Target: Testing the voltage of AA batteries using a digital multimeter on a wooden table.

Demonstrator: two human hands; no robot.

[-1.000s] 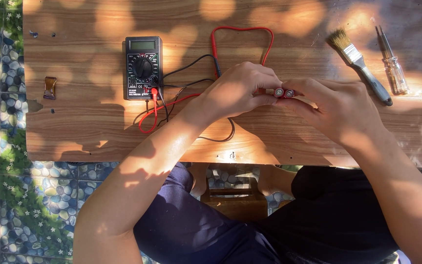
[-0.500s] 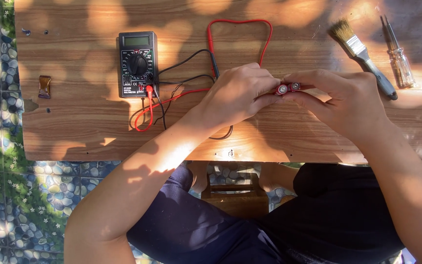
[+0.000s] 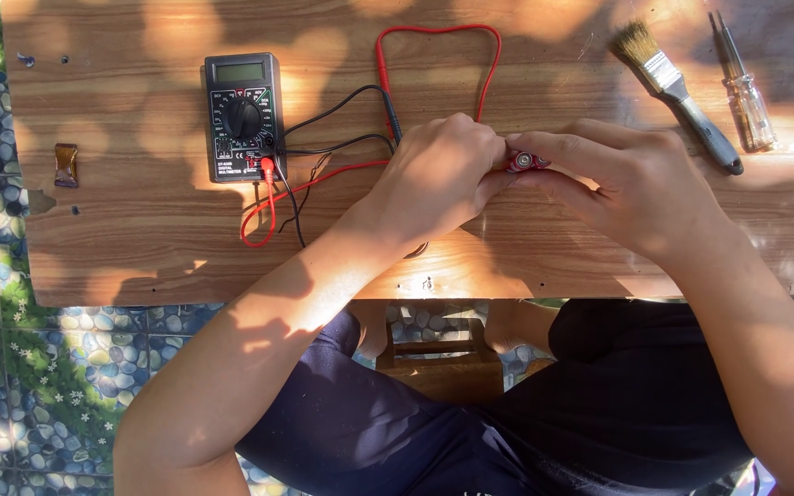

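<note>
Head view, the only one: wooden table (image 3: pixel 140 239) with a grain-pattern top, dappled sun and leaf shadow across it. Below its near edge, pebble-pattern floor tiles (image 3: pixel 11 386) with green patches at left. The person sits at the table, dark trousers (image 3: pixel 397 441) on the lap, and a small wooden stool (image 3: pixel 438 363) shows between the knees.

Both hands meet at table centre. Left hand (image 3: pixel 438 179) curled, fingers pressed together, knuckles up, pinching one end of a small red cylinder (image 3: pixel 521 163) with a silver end cap that looks like a battery. Right hand (image 3: pixel 631 188) comes in from the right, thumb and forefinger closed on the same red cylinder from the other side. The cylinder sits between the two sets of fingertips, just above the tabletop; most of it is hidden by fingers. Cannot tell if a probe tip is held in the left hand as well, since the leads go under it.

Black multimeter (image 3: pixel 243 115) lies flat at upper left, grey screen at top, round dial in the middle, well apart from the hands. Red lead (image 3: pixel 438 32) loops up toward the far edge and comes back down to the hands; another red stretch curls below the meter. Black lead (image 3: pixel 337 108) runs from the meter toward the left hand.

Right side: paintbrush (image 3: pixel 677 92) with a dark handle lying diagonally, just beside it a clear-handled screwdriver (image 3: pixel 744 87). Far left: small brown clip-like piece (image 3: pixel 66 165), alone.
</note>
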